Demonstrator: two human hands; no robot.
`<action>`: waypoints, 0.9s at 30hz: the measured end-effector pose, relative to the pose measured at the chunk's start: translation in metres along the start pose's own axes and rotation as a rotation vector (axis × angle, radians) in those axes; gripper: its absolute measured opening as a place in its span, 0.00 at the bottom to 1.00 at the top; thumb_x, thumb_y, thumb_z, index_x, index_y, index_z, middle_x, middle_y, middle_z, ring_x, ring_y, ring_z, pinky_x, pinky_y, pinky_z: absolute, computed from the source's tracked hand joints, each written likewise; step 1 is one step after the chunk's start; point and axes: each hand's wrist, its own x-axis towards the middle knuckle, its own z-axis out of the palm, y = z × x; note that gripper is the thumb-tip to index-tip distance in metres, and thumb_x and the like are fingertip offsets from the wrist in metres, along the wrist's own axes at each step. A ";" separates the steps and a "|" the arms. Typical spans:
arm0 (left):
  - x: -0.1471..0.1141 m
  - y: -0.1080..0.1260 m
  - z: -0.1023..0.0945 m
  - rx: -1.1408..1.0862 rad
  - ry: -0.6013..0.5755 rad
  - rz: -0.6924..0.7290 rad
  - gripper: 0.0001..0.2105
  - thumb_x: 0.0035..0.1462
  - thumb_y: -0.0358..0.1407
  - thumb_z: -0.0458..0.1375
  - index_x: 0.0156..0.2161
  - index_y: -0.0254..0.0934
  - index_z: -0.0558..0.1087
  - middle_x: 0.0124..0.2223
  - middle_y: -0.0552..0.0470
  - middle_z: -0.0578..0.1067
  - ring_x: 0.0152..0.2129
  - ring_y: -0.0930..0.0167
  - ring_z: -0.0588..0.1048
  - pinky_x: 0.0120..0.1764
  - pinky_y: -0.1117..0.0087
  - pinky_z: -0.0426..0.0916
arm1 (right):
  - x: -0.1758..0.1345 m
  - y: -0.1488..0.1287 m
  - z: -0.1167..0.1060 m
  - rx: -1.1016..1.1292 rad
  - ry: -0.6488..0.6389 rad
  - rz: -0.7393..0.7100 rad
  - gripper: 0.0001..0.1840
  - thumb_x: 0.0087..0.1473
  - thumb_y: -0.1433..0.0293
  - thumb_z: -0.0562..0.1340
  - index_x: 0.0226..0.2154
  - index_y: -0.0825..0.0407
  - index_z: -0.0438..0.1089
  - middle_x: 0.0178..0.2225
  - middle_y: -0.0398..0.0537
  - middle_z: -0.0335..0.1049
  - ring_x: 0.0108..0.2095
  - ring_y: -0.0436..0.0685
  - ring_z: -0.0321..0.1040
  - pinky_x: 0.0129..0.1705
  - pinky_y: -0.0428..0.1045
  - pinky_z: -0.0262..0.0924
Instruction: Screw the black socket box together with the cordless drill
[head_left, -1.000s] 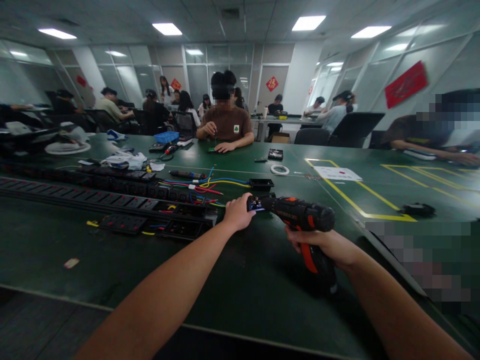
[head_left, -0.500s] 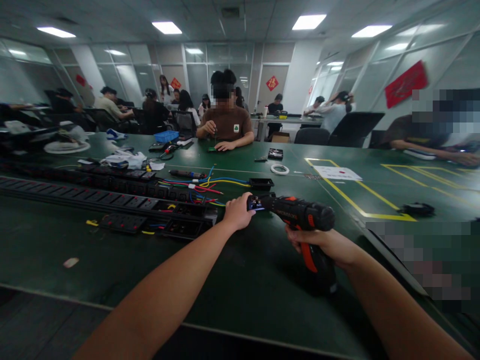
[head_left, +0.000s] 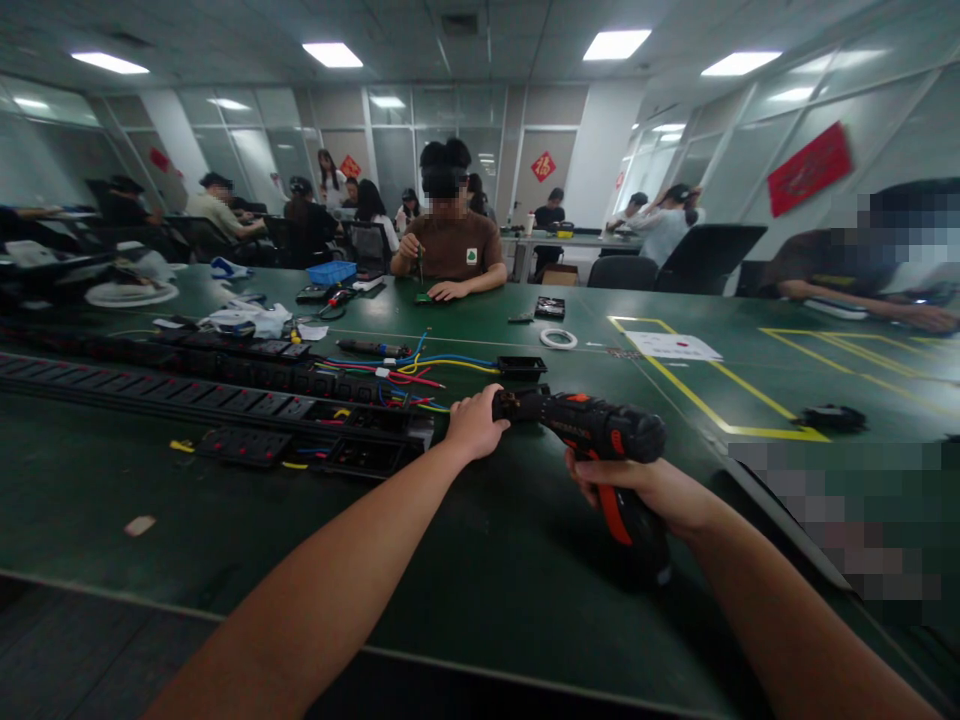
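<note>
My right hand (head_left: 626, 480) is wrapped round the grip of a black and orange cordless drill (head_left: 600, 425), which points left. The drill's front end meets a small black part (head_left: 508, 405); whether the bit touches it I cannot make out. My left hand (head_left: 478, 425) grips that part from the left, its fingers closed over the edge. Just left of this hand lies a long black power strip (head_left: 225, 400) with its end section uncovered. Blue, yellow and red wires (head_left: 420, 368) lie behind my left hand, near a black rectangular housing (head_left: 521, 367).
A white ring (head_left: 559, 339), a paper sheet (head_left: 679, 346) and yellow tape outlines lie on the green table (head_left: 465, 590). A black socket panel (head_left: 246, 446) sits in front of the strip. Across the table a person (head_left: 450, 245) works; another person (head_left: 840, 260) is at right.
The drill has shifted very slightly left, its front end still at the small black part. The part's blue glint has faded. My left hand stays in place.
</note>
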 end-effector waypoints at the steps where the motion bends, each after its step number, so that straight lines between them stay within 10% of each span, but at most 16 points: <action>1: 0.000 0.000 0.000 0.000 0.003 -0.001 0.27 0.62 0.41 0.64 0.64 0.46 0.64 0.57 0.46 0.78 0.56 0.56 0.75 0.59 0.55 0.63 | 0.000 -0.001 0.000 -0.003 -0.004 0.004 0.19 0.46 0.57 0.75 0.35 0.52 0.76 0.27 0.44 0.72 0.27 0.55 0.67 0.32 0.51 0.62; 27: -0.001 0.000 0.000 -0.003 0.008 -0.001 0.27 0.61 0.40 0.64 0.64 0.46 0.64 0.58 0.46 0.78 0.57 0.56 0.75 0.59 0.56 0.63 | 0.000 -0.001 0.000 0.017 0.049 0.004 0.21 0.43 0.57 0.77 0.35 0.52 0.77 0.31 0.46 0.75 0.30 0.57 0.70 0.36 0.53 0.63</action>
